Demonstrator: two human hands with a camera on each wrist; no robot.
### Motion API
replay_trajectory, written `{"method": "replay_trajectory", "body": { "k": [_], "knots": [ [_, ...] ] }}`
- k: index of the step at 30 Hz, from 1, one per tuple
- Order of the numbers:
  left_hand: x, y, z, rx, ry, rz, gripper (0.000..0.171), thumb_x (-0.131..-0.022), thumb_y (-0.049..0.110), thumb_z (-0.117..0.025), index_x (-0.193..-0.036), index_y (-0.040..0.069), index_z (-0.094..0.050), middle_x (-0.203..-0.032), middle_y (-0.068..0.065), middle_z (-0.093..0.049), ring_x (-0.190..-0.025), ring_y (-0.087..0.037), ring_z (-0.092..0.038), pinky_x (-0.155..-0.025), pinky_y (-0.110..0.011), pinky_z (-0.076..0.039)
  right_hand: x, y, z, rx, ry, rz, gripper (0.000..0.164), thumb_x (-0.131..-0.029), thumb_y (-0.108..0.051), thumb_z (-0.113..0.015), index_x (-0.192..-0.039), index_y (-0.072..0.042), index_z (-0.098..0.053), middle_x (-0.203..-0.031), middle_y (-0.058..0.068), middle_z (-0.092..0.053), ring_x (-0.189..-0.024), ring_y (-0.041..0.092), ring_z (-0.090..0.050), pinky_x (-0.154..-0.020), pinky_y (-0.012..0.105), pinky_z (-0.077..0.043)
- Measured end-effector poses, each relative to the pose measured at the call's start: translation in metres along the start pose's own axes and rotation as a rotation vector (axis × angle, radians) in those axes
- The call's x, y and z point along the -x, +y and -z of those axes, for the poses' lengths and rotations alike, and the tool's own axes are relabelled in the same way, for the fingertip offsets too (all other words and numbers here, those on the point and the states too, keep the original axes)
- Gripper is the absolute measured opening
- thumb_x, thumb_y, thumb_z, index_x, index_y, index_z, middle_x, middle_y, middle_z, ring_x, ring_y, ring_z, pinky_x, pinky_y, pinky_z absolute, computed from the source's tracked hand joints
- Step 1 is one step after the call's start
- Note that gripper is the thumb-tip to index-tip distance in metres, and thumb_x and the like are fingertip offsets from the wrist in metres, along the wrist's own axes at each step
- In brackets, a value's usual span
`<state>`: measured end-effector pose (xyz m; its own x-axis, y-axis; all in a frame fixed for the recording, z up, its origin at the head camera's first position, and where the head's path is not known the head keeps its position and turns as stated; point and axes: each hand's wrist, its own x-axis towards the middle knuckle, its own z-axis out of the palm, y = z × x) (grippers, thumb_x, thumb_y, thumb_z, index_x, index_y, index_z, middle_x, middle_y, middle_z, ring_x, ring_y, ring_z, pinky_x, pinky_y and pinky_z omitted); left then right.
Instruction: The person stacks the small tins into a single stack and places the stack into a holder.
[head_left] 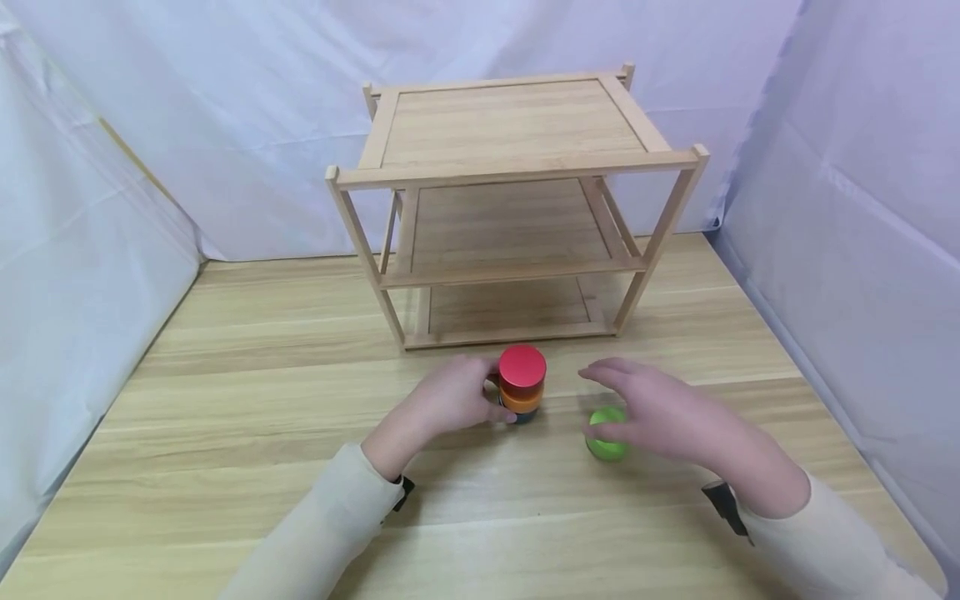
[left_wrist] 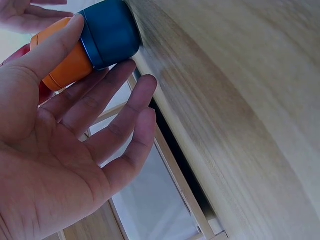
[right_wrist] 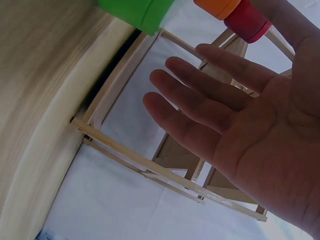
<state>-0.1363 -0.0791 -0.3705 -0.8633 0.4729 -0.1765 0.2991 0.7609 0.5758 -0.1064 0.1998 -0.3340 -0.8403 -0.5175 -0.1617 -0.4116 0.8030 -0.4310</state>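
A stack of small round cups stands upright on the table: red on top, orange in the middle, dark blue at the bottom. My left hand holds this stack from the left, its thumb across the orange cup and the fingers on the far side. To the right, a green cup sits on the table, partly covered by my right hand. In the right wrist view, that hand's fingers are spread and loosely bent, with nothing gripped; the green cup lies beyond the fingertips.
A three-tier wooden shelf rack stands behind the cups at the back of the wooden table. White curtains enclose the table at the back and on both sides.
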Motion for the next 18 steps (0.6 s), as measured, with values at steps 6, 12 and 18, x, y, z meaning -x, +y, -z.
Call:
{"method": "replay_trajectory", "body": {
  "k": [6, 12, 18],
  "knots": [
    [0.001, 0.0, 0.001, 0.002, -0.004, 0.007, 0.055, -0.083, 0.025, -0.093, -0.132, 0.013, -0.071, -0.125, -0.004, -0.079, -0.12, -0.024, -0.073, -0.108, -0.047, -0.056, 0.0, 0.004, -0.005, -0.005, -0.036, -0.031, 0.072, -0.089, -0.038, -0.086, -0.147, -0.003, -0.06, -0.151, 0.02, -0.06, -0.139, 0.043, -0.059, -0.114, 0.062, -0.049],
    [0.001, 0.0, 0.001, -0.005, -0.005, 0.008, 0.055, -0.083, 0.025, -0.093, -0.132, 0.013, -0.071, -0.125, -0.004, -0.078, -0.12, -0.024, -0.073, -0.107, -0.047, -0.056, 0.0, 0.009, -0.012, -0.005, -0.036, -0.039, 0.073, -0.088, -0.036, -0.087, -0.147, -0.004, -0.06, -0.15, 0.02, -0.061, -0.139, 0.043, -0.059, -0.116, 0.062, -0.047],
    [0.002, 0.001, 0.001, -0.007, -0.002, 0.007, 0.055, -0.083, 0.025, -0.093, -0.132, 0.014, -0.071, -0.124, -0.004, -0.079, -0.12, -0.024, -0.073, -0.107, -0.047, -0.055, -0.001, 0.01, -0.016, -0.021, -0.045, -0.042, 0.069, -0.086, -0.032, -0.088, -0.145, -0.005, -0.063, -0.147, 0.017, -0.064, -0.122, 0.029, -0.067, -0.105, 0.054, -0.057]
  ]
}}
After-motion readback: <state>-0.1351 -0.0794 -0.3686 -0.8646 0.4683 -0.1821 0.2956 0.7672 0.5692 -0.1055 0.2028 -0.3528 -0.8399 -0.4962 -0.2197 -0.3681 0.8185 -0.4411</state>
